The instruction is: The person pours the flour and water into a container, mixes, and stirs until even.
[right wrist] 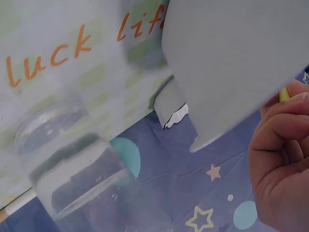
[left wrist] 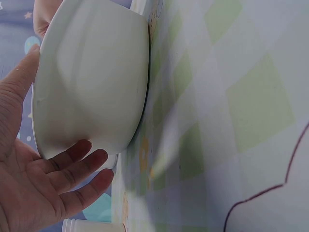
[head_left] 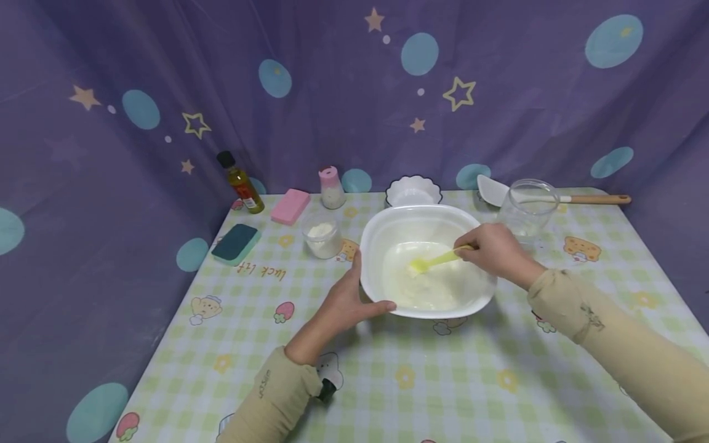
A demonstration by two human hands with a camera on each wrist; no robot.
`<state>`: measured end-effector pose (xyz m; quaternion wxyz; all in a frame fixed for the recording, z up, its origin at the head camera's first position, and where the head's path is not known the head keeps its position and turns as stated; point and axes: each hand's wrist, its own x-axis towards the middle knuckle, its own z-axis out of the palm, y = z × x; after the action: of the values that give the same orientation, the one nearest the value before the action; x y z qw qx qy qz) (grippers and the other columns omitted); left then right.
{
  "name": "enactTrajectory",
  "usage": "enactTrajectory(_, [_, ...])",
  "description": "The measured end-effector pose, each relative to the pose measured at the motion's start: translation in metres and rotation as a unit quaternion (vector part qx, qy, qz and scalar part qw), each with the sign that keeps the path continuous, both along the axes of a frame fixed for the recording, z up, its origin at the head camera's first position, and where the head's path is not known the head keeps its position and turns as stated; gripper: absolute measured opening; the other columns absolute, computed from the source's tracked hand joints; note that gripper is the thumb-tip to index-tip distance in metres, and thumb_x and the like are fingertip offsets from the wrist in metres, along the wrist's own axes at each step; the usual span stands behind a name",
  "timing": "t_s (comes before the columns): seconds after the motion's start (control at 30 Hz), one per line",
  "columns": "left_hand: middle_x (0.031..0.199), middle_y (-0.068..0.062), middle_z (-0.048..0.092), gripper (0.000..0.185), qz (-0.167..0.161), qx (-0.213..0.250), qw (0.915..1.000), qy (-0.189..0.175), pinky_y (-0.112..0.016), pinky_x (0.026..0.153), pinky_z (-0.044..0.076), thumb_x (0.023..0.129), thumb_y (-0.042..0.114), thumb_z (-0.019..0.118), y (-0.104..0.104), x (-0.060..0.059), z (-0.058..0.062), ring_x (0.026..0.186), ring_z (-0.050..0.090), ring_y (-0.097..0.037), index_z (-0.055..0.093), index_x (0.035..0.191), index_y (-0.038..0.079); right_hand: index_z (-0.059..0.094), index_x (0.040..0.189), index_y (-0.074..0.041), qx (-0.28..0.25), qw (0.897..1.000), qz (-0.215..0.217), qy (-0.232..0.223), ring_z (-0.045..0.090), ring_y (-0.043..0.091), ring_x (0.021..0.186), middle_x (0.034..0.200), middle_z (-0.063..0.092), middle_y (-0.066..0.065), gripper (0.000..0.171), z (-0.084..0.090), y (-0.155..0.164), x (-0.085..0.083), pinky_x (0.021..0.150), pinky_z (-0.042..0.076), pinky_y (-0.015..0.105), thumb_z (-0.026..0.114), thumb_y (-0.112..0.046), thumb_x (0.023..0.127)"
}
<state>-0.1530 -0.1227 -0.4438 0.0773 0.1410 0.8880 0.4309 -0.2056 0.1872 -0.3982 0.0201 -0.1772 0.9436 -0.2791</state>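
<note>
A white bowl (head_left: 380, 237) of pale, milky liquid (head_left: 426, 292) stands mid-table. My left hand (head_left: 344, 301) rests against its left and near sides. In the left wrist view, the fingers (left wrist: 79, 188) lie fairly straight along the outer wall and the thumb touches the rim. Over the bowl's right side, my right hand (head_left: 490, 249) pinches the handle of a yellow spoon (head_left: 440, 259), whose head dips into the liquid beside a whitish clump. From the right wrist camera, the bowl's outside (right wrist: 236, 53) hides most of the spoon; only a yellow handle end (right wrist: 284, 94) shows between the fingers.
Left of the bowl stand a cup of white powder (head_left: 323, 239), a pink-topped shaker (head_left: 332, 189), a pink sponge (head_left: 290, 206), a green sponge (head_left: 236, 243) and an oil bottle (head_left: 244, 189). Behind is a scalloped dish (head_left: 413, 191); rightward, a clear jar (head_left: 526, 212) and a spatula (head_left: 598, 199).
</note>
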Motion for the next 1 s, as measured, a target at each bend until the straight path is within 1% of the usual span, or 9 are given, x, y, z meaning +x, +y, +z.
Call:
enactTrajectory(0.13, [0.160, -0.003, 0.019, 0.130, -0.003, 0.002, 1.0000, 0.005, -0.043, 0.113, 0.026, 0.069, 0.047, 0.087, -0.001, -0.001, -0.002, 0.142, 0.026, -0.018, -0.006, 0.156, 0.024, 0.079, 0.096, -0.006, 0.000, 1.000, 0.010, 0.006, 0.060, 0.013, 0.067, 0.079, 0.073, 0.001, 0.012, -0.004, -0.009, 0.000, 0.063, 0.049, 0.034, 0.071, -0.012, 0.088])
enactTrajectory(0.23, [0.160, -0.004, 0.021, 0.129, -0.009, 0.006, 0.9998, 0.014, -0.044, 0.113, 0.027, 0.070, 0.045, 0.087, -0.001, -0.001, -0.004, 0.142, 0.027, -0.019, -0.006, 0.157, 0.024, 0.079, 0.095, -0.007, 0.001, 0.999, 0.017, 0.027, 0.059, 0.013, 0.067, 0.079, 0.073, 0.000, 0.012, -0.007, -0.016, -0.001, 0.065, 0.048, 0.036, 0.071, -0.013, 0.088])
enactTrajectory(0.33, [0.160, -0.003, 0.020, 0.129, -0.009, 0.006, 0.9998, 0.015, -0.043, 0.113, 0.027, 0.070, 0.046, 0.087, 0.000, -0.002, -0.005, 0.142, 0.027, -0.018, -0.006, 0.157, 0.024, 0.078, 0.093, -0.006, -0.002, 0.998, 0.017, 0.061, 0.060, 0.017, 0.068, 0.080, 0.073, 0.003, 0.010, -0.009, -0.020, -0.003, 0.067, 0.048, 0.039, 0.071, -0.011, 0.089])
enactTrajectory(0.47, [0.161, -0.003, 0.018, 0.129, -0.008, 0.007, 0.9998, 0.015, -0.043, 0.113, 0.027, 0.069, 0.046, 0.087, 0.000, -0.001, -0.004, 0.142, 0.026, -0.018, -0.005, 0.157, 0.023, 0.077, 0.093, -0.003, 0.005, 0.995, 0.008, 0.102, 0.067, 0.026, 0.075, 0.086, 0.074, 0.011, 0.010, -0.009, -0.016, -0.009, 0.073, 0.051, 0.044, 0.070, -0.007, 0.088])
enactTrajectory(0.6, [0.161, -0.003, 0.018, 0.130, -0.008, 0.008, 0.9999, 0.013, -0.044, 0.113, 0.026, 0.069, 0.046, 0.087, 0.000, -0.001, -0.004, 0.143, 0.026, -0.019, -0.005, 0.157, 0.023, 0.077, 0.095, -0.001, 0.024, 0.992, -0.005, 0.120, 0.068, 0.034, 0.084, 0.091, 0.073, 0.016, 0.011, -0.005, -0.002, -0.013, 0.079, 0.051, 0.048, 0.069, -0.003, 0.088])
enactTrajectory(0.7, [0.160, -0.002, 0.018, 0.130, -0.005, 0.007, 0.9999, 0.010, -0.044, 0.113, 0.026, 0.068, 0.048, 0.087, 0.000, -0.001, -0.004, 0.143, 0.026, -0.018, -0.006, 0.156, 0.025, 0.077, 0.096, 0.000, 0.037, 0.992, -0.010, 0.118, 0.068, 0.036, 0.085, 0.092, 0.073, 0.018, 0.012, 0.003, 0.008, -0.012, 0.079, 0.051, 0.049, 0.068, -0.001, 0.088])
enactTrajectory(0.8, [0.160, -0.002, 0.019, 0.130, -0.003, 0.007, 0.9999, 0.012, -0.044, 0.113, 0.026, 0.068, 0.048, 0.087, 0.000, 0.000, -0.003, 0.143, 0.026, -0.018, -0.006, 0.156, 0.025, 0.076, 0.096, 0.000, 0.056, 0.992, -0.007, 0.110, 0.067, 0.035, 0.082, 0.092, 0.073, 0.018, 0.013, 0.012, 0.018, -0.010, 0.077, 0.051, 0.049, 0.066, -0.001, 0.089])
enactTrajectory(0.9, [0.160, -0.003, 0.021, 0.130, -0.006, 0.009, 0.9998, 0.014, -0.044, 0.112, 0.027, 0.069, 0.047, 0.087, -0.001, -0.001, -0.002, 0.142, 0.027, -0.018, -0.006, 0.157, 0.025, 0.076, 0.097, 0.000, 0.075, 0.993, 0.001, 0.086, 0.068, 0.034, 0.080, 0.093, 0.073, 0.017, 0.013, 0.020, 0.025, -0.008, 0.076, 0.051, 0.049, 0.066, -0.002, 0.090])
enactTrajectory(1.0, [0.160, -0.003, 0.021, 0.129, -0.009, 0.007, 0.9999, 0.013, -0.044, 0.112, 0.027, 0.069, 0.048, 0.087, -0.001, -0.001, -0.002, 0.142, 0.027, -0.018, -0.006, 0.156, 0.026, 0.077, 0.098, 0.000, 0.085, 0.995, 0.009, 0.049, 0.067, 0.027, 0.072, 0.093, 0.073, 0.017, 0.015, 0.026, 0.031, -0.007, 0.075, 0.052, 0.048, 0.065, -0.002, 0.090])
